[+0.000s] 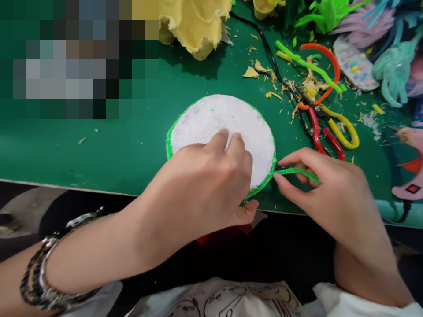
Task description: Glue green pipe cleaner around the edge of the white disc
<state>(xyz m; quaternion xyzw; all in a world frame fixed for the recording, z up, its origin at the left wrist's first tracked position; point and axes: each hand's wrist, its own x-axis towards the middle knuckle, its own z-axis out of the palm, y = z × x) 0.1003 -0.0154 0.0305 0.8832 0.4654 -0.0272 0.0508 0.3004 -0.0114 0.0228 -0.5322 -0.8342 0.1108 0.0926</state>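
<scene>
A white, roughly round padded disc point(191, 123) lies near the table's front edge, rimmed with a fuzzy green pipe cleaner point(294, 171). My left hand point(211, 180) lies across the disc, fingertips pressed on its top face and thumb at the lower right edge, gripping it. At the disc's right side, my right hand point(324, 185) holds the loose end of the pipe cleaner, which runs between thumb and forefinger into the palm. The fingertips of that hand are close to the rim. Part of the disc's lower edge is hidden by my left hand.
Yellow-handled scissors point(343, 127) and red-handled pliers point(317, 132) lie at right. A pink glue gun point(411, 171) is at the right edge. Behind are yellow egg-carton pieces point(198, 22), a sprinkled piece point(355, 66), pipe-cleaner bundles point(395, 66), scraps and a black cord point(271, 53).
</scene>
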